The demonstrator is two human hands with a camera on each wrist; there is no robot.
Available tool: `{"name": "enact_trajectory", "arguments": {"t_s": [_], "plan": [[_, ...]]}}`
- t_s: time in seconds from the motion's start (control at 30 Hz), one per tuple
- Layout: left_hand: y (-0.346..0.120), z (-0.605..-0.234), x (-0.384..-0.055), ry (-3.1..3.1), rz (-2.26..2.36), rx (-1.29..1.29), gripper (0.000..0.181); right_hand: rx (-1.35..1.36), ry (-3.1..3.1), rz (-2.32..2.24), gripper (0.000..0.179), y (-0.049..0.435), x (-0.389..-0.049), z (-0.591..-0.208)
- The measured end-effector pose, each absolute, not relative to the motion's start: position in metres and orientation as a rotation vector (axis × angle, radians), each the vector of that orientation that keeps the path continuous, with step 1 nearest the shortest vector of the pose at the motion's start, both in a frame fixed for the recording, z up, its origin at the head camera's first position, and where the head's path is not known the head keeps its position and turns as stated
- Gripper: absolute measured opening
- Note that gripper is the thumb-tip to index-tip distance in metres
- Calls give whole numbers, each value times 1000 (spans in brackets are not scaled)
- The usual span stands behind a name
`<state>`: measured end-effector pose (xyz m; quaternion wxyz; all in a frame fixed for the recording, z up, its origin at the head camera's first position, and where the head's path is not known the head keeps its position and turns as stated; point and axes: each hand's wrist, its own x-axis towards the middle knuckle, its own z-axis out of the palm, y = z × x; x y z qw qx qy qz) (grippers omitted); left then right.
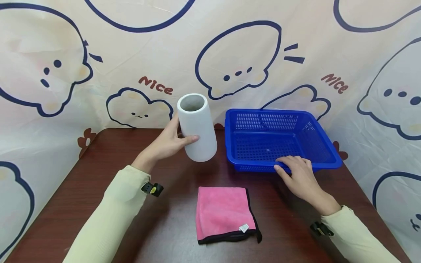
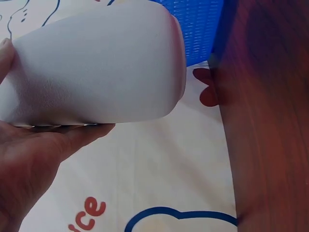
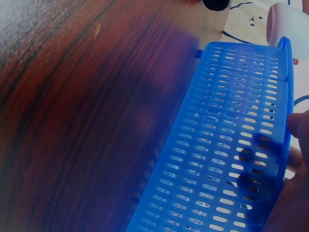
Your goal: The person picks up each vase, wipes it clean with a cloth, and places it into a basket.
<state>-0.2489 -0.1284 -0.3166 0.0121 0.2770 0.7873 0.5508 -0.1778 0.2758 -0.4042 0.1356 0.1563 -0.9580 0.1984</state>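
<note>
A white vase (image 1: 198, 128), smooth with a round open mouth, is held above the table by my left hand (image 1: 167, 140), its thumb across the near side and the fingers behind. It leans slightly, its mouth up and to the left. In the left wrist view the vase (image 2: 101, 67) lies across the frame, its base clear of the tabletop. My right hand (image 1: 300, 179) grips the near rim of a blue plastic basket (image 1: 250, 162), thumb outside and fingers over the edge. Slotted side walls of the basket (image 3: 217, 145) show in the right wrist view.
A folded pink cloth (image 1: 223, 212) with black edging and a small white tag lies on the dark brown wooden table (image 1: 158, 226), nearer than the vase and basket. Behind and at both sides hangs a pale curtain (image 1: 177, 54) with cartoon outlines.
</note>
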Motion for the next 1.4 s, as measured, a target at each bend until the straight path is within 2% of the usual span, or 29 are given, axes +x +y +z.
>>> {"name": "enact_trajectory", "arguments": {"t_s": [0.7, 1.4], "plan": [[-90, -284, -259, 2410, 1718, 960, 85, 455, -2785, 546, 33, 277, -181, -402], [-46, -272, -270, 2358, 1723, 1099, 85, 467, -2757, 530, 32, 276, -181, -405]]}}
